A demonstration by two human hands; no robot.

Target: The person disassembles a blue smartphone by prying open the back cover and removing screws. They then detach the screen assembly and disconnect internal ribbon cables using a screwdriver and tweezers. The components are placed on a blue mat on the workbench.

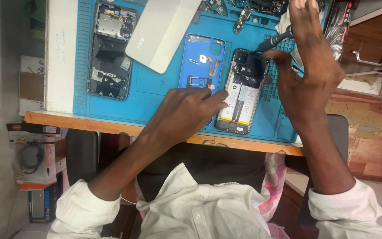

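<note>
Head view shows your right hand (308, 66) raised over the far right of the blue repair mat (155, 95), its grip closed around a dark screwdriver (273, 42) whose tip comes down at the camera end of the opened phone (243, 90). That phone lies back-side up with its cover off, battery and black upper board exposed, on the mat near the front edge of the tabletop (111, 126). Your left hand (186, 113) lies flat with the fingers loosely spread, holding nothing, fingertips touching the phone's left edge and the lower part of the blue back cover (200, 59) just beside it. Further left on the mat sits a second stripped phone frame (111, 51), and a pale grey back panel (162, 31) rests tilted between it and the blue cover. Small loose parts (244, 15) lie along the far edge of the mat
</note>
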